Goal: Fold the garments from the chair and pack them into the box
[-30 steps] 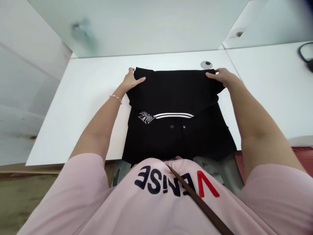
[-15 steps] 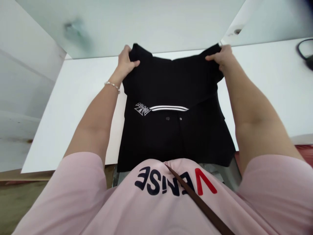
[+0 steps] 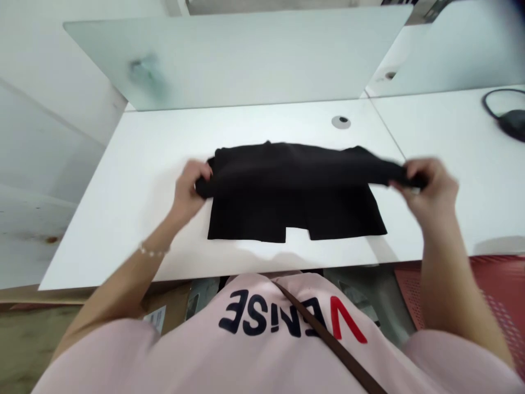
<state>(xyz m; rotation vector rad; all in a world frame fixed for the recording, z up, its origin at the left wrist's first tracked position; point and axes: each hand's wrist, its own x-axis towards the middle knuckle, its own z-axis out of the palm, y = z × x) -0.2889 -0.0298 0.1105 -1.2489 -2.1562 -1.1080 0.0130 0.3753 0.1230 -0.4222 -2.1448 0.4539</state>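
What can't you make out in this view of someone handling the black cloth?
In the head view:
The black garment: its folded-over layer hides whatever lies beneath it.
The left hand: it covers the end of the cloth it holds.
The right hand: motion blur leaves its grip unclear.
The dark object on a cord: blurred and cut off by the right edge.
The label on the cardboard: too small to read.

Left hand (image 3: 189, 189), right hand (image 3: 430, 189) pinching folded ends of black garment (image 3: 287, 208) above white table (image 3: 287, 123)
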